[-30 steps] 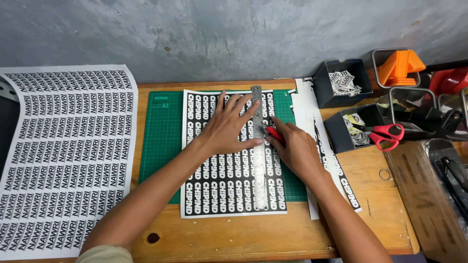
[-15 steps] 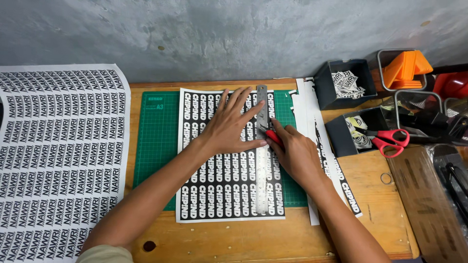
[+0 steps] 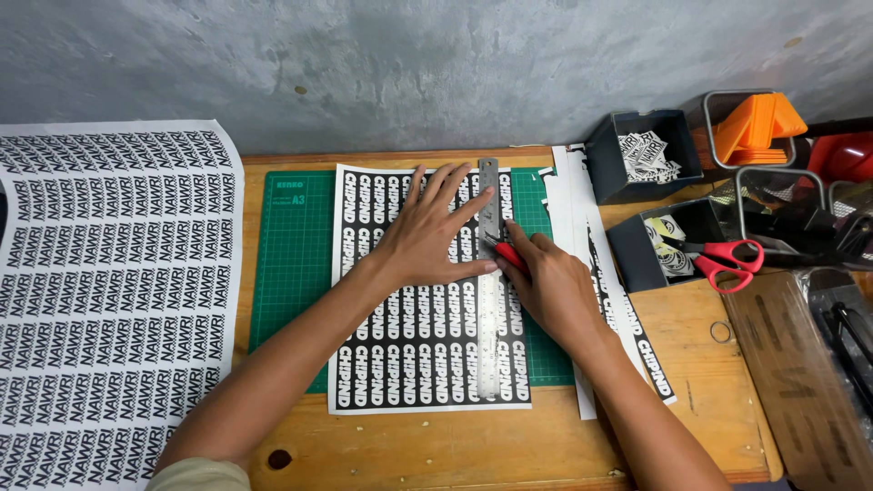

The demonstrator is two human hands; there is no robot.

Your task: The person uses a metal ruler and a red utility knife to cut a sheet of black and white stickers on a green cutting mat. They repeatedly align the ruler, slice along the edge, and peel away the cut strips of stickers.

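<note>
Left hand (image 3: pixel 427 238) pins ruler (image 3: pixel 489 300); right hand (image 3: pixel 551 289) grips red cutter (image 3: pixel 511 258) (blade hidden).

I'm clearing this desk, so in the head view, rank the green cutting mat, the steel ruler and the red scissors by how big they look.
1. green cutting mat, largest, partly covered by the printed sheet
2. steel ruler
3. red scissors, smallest, blades partly hidden in a bin
</note>
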